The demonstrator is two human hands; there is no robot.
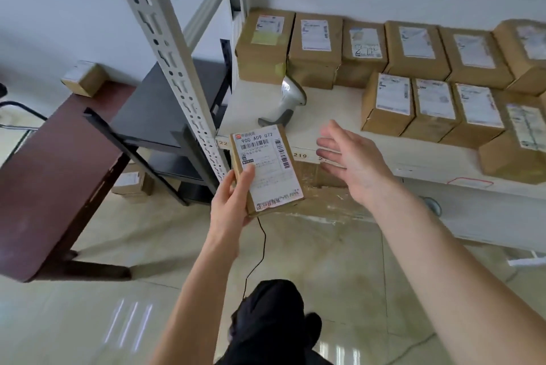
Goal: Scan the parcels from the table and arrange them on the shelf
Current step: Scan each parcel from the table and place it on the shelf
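My left hand [232, 202] grips a small brown parcel [266, 169] by its lower left corner, white label with barcodes facing up, in front of the white shelf's [334, 116] edge. To the right of the parcel my right hand [351, 161] hovers with straight, spread fingers and holds nothing. A grey barcode scanner [285, 104] lies on the shelf just beyond the parcel, its black cable [261, 249] hanging down to the floor. Several labelled brown parcels [413, 75] stand in rows at the back and right of the shelf.
A perforated grey upright [174, 69] of the rack rises left of the parcel. A dark red table [56, 169] at the left bears one small parcel [84, 77]. A black low rack [165, 110] stands between them. More boxes [133, 184] sit on the tiled floor.
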